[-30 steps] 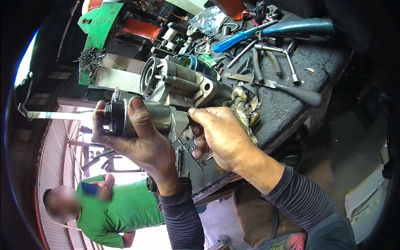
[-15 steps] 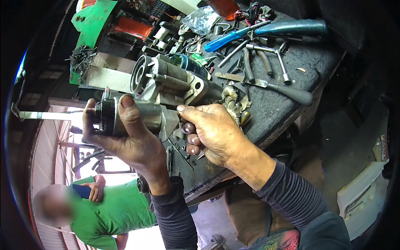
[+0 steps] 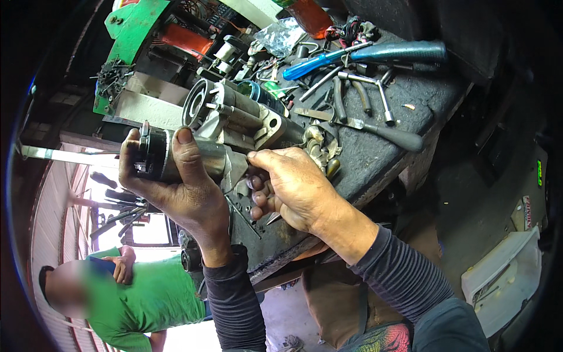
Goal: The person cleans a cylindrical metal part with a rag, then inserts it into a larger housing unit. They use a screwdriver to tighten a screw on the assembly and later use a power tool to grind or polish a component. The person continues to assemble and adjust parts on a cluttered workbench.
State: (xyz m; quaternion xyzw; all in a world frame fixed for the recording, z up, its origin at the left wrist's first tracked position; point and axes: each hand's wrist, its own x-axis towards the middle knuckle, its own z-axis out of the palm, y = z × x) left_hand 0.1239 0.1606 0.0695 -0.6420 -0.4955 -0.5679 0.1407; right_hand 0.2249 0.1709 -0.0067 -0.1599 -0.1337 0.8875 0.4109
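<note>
My left hand [image 3: 199, 202] is wrapped round a starter solenoid [image 3: 210, 157], a metal cylinder with a black end cap and a copper-coloured threaded stud. The thumb lies across its top. At its flat flange [image 3: 236, 166], my right hand [image 3: 302, 188] is closed, thumb tip against the flange edge and fingers curled below. Whatever those fingers pinch is hidden. A thin pointed metal tip [image 3: 273, 219] shows under the right hand; I cannot tell whether it is held. Just beyond both hands, a starter motor [image 3: 237, 108] lies on the dark workbench [image 3: 375, 149].
Right of the motor lie a dark-handled scraper [image 3: 393, 136], pliers [image 3: 339, 100], an angled wrench [image 3: 384, 97] and a long blue-handled tool [image 3: 393, 53]. A green metal stand [image 3: 132, 29] rises at the far left. A person in a green shirt [image 3: 146, 287] stands at the lower left.
The view has shifted slightly, so the bench and tools sit a little further left. Both hands keep about the same hold at the solenoid.
</note>
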